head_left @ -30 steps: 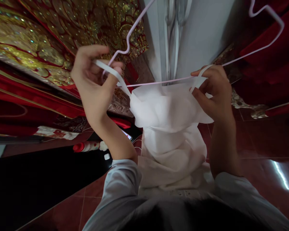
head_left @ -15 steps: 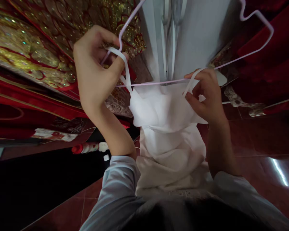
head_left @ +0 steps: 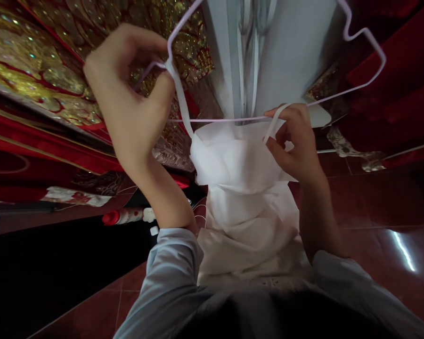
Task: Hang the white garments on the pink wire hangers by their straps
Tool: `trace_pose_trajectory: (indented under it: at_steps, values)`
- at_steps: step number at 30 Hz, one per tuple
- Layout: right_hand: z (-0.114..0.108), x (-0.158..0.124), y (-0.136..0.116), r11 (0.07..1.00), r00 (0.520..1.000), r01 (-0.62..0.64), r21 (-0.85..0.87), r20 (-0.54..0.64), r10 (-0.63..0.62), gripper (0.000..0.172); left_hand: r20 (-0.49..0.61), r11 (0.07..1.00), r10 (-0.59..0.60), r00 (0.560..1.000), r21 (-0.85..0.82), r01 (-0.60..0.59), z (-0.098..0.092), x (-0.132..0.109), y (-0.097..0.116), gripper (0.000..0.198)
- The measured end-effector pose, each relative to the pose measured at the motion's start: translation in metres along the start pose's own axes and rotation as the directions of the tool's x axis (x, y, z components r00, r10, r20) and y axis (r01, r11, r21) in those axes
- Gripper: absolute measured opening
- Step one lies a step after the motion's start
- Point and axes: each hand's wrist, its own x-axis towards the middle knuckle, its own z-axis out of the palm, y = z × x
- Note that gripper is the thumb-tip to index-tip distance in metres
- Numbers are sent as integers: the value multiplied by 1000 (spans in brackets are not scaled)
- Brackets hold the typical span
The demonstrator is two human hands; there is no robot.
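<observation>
A white garment with thin straps (head_left: 229,153) hangs in front of me, its top edge close below the lower bar of a pale lilac hanger (head_left: 212,120). My left hand (head_left: 134,89) is closed at the hanger's left notch. There the left strap (head_left: 181,96) runs taut down to the garment, its upper end by my thumb; some of my fingers are hidden. My right hand (head_left: 295,136) pinches the right strap (head_left: 274,123), which loops over the index finger. That fingertip meets the lower bar, and the hanger's right shoulder sticks out beyond this hand.
Gold-sequined red clothing (head_left: 56,56) hangs on the left, dark red clothing (head_left: 403,94) on the right. Metallic hooks or rods (head_left: 247,61) stand out against a grey surface ahead. A red-capped bottle (head_left: 122,216) lies on a black surface (head_left: 67,263). Red floor tiles (head_left: 367,245) show below.
My left hand has shifted left and slightly up, drawing the left strap from a loop around the thumb to the hanger's notch. The hanger's right end has moved left, with my right hand following slightly.
</observation>
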Motion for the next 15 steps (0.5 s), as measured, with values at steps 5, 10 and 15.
trace_pose_trajectory:
  at_steps: [5, 10, 15]
  values:
    - [1, 1, 1, 1000, 999, 16, -2, -46, -16, 41, -106, 943, 327, 939, -35, -332, -6, 0, -53, 36]
    - [5, 2, 1, 999, 995, 25, -32, -92, -28, 40, -266, 910, 6, 964, -398, -115, 24, -32, -96, 22]
    - [-3, 5, 3, 985, 950, 152, -81, -264, -169, 27, -323, 905, 59, 945, -381, -187, 47, -53, -91, 29]
